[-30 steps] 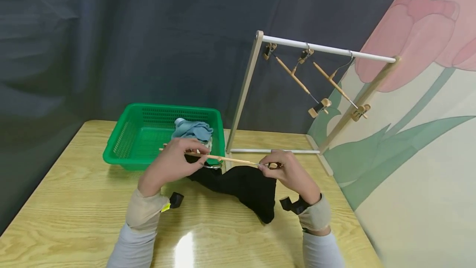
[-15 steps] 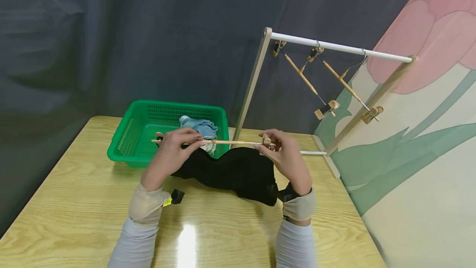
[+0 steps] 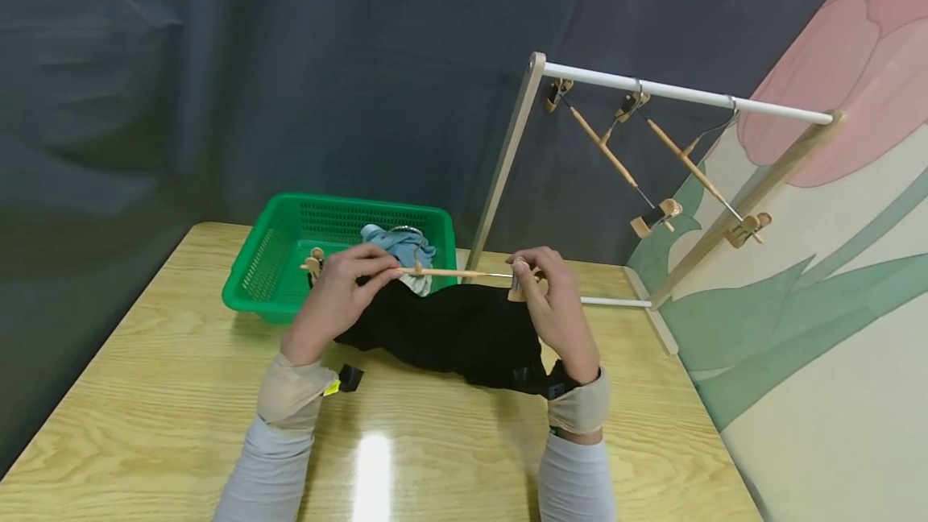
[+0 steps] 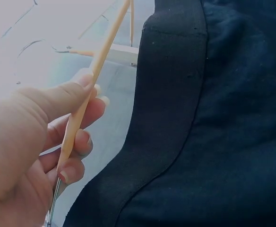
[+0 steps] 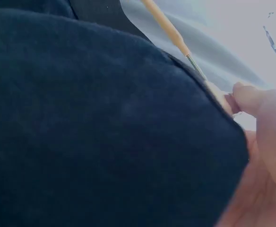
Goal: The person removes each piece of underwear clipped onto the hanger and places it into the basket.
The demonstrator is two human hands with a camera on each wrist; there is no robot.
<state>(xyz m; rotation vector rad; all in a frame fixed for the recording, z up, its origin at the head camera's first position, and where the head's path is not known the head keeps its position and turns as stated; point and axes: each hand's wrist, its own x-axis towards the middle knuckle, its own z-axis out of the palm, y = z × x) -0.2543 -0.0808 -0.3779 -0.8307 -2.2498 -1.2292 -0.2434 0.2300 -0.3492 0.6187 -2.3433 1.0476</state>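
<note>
A clip hanger (image 3: 442,271) with a wooden bar lies level between both hands, its wire hook pointing away over the basket. My left hand (image 3: 329,288) pinches the bar left of its middle; in the left wrist view thumb and fingers curl round the bar (image 4: 105,52). At the other end my right hand (image 3: 554,300) pinches the right wooden clip (image 3: 516,284). A black garment (image 3: 449,337) with a wide waistband (image 4: 171,90) hangs below the bar, its top right corner right at that clip. The left clip (image 3: 315,263) shows beyond the left hand, with black cloth beneath it.
Behind the left hand stands a green basket (image 3: 250,268) holding blue cloth (image 3: 406,246) and whitish cloth. To the right is a wooden rack with a white rail (image 3: 696,97), where two clip hangers (image 3: 605,147) hang. A painted wall (image 3: 834,304) borders the table on the right.
The hanger has come up and levelled, and its hook has swung from below the bar to beyond it. The right clip now points down at the garment's edge. The view has shifted left.
</note>
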